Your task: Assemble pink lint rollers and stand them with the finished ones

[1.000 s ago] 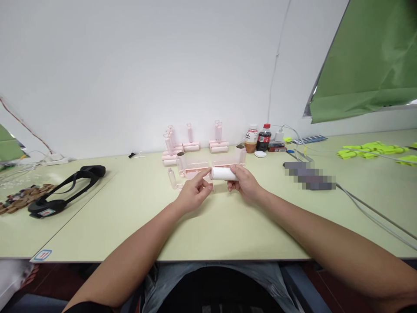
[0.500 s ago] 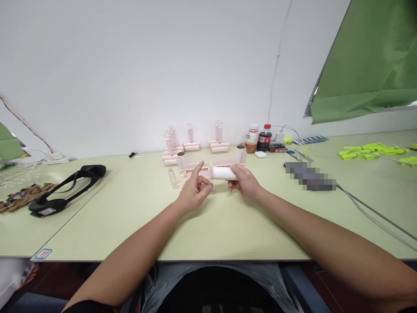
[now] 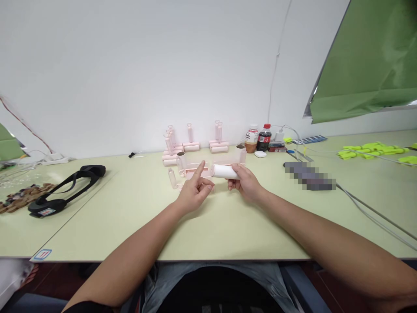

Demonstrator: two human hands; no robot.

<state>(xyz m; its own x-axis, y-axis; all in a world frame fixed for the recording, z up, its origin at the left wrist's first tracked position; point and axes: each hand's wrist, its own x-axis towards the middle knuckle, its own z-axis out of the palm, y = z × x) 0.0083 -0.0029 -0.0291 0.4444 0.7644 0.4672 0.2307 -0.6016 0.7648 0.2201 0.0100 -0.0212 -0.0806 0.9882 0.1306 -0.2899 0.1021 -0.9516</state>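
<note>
My right hand (image 3: 246, 182) is closed around the right end of a white lint roller refill (image 3: 224, 171), held level just above the table. To its left is my left hand (image 3: 194, 192), index finger stretched out and thumb apart from the other fingers, which are partly bent. I see nothing held in it. Behind the left hand lies a pink lint roller cover (image 3: 197, 172), partly hidden by the finger. A pale pink handle (image 3: 172, 178) stands to the left. Wrapped rolls with brown cores stand upright at left (image 3: 181, 161) and right (image 3: 241, 154).
Several pink lint rollers (image 3: 220, 145) stand along the wall. A cola bottle (image 3: 264, 138) and a white-capped bottle (image 3: 251, 139) are right of them. A black headset (image 3: 67, 191) lies at left, a blurred dark object (image 3: 309, 176) at right, with cables beyond.
Hardly anything differs. The left hand's bent fingers have shifted slightly, while the right hand keeps its hold on the lint roller refill.
</note>
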